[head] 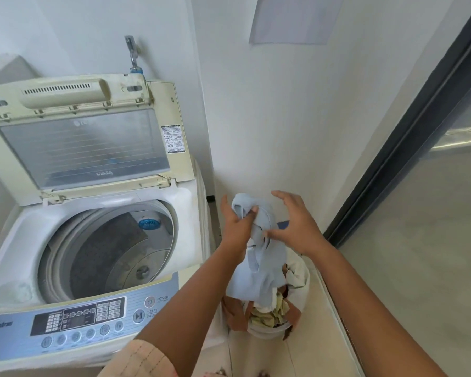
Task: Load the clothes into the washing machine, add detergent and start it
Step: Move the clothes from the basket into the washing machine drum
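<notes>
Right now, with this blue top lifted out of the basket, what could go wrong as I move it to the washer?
The light blue garment hangs long from the left hand; its lower end still reaches the clothes in the laundry basket, so it may drag other pieces out onto the floor. The right hand only touches it with spread fingers, so one grip carries everything. Swinging left, the hanging end could catch the washing machine rim instead of dropping into the drum.

The cream top-loading washing machine (93, 240) stands with its glass-paned lid (85, 142) tipped up against the wall, leaving the round steel drum (106, 254) open from above. Between machine and white wall the gap is narrow, and a white laundry basket (269, 331) heaped with clothes fills it. A dark-framed glass door (408, 148) closes the right side
</notes>
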A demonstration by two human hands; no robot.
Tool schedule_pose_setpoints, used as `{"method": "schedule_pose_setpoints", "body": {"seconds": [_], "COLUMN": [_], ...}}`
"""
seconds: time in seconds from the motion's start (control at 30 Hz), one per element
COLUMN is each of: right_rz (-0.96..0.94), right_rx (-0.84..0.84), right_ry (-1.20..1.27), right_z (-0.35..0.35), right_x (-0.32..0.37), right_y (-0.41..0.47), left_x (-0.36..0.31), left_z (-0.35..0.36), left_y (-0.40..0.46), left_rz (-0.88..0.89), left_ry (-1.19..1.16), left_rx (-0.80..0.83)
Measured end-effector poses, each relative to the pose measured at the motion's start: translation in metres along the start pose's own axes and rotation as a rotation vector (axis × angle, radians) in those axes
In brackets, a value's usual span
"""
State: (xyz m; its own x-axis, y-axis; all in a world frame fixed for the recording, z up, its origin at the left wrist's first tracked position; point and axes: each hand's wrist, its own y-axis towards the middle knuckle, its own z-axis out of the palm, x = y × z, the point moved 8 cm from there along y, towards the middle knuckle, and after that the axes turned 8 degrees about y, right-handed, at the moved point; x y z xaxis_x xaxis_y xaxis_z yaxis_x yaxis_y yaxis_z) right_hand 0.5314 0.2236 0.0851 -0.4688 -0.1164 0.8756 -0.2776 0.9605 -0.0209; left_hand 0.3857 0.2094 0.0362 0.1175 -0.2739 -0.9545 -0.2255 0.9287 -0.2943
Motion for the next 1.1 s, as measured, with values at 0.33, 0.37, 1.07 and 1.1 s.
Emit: {"method": "schedule_pose_setpoints", "body": {"seconds": [0.33,0.37,1.07,1.1], "right_rz": [0.031,0.030,0.019,0.031], "right_rx": [-0.127,-0.118,-0.071,-0.093], "right_ry": [-0.163,-0.221,0.219,0.235], "right_z": [0.023,0.023,-0.021,-0.022], "right_x": [-0.015,-0.012,-0.033,-0.034], "right_y": [-0.007,-0.004,-0.007,-0.005], "left_x": [-0.034,-0.038,-0.006,-0.003], "left_z": [0.011,0.023,0.037,0.040], "left_y": [-0.002,-0.007,0.000,-0.002], "left_rz": [0.297,0.459,0.086,0.071], "left_ry": [0.882,0.974,0.004,0.054], "left_rx": [-0.079,0.011,0.324,0.354]}}
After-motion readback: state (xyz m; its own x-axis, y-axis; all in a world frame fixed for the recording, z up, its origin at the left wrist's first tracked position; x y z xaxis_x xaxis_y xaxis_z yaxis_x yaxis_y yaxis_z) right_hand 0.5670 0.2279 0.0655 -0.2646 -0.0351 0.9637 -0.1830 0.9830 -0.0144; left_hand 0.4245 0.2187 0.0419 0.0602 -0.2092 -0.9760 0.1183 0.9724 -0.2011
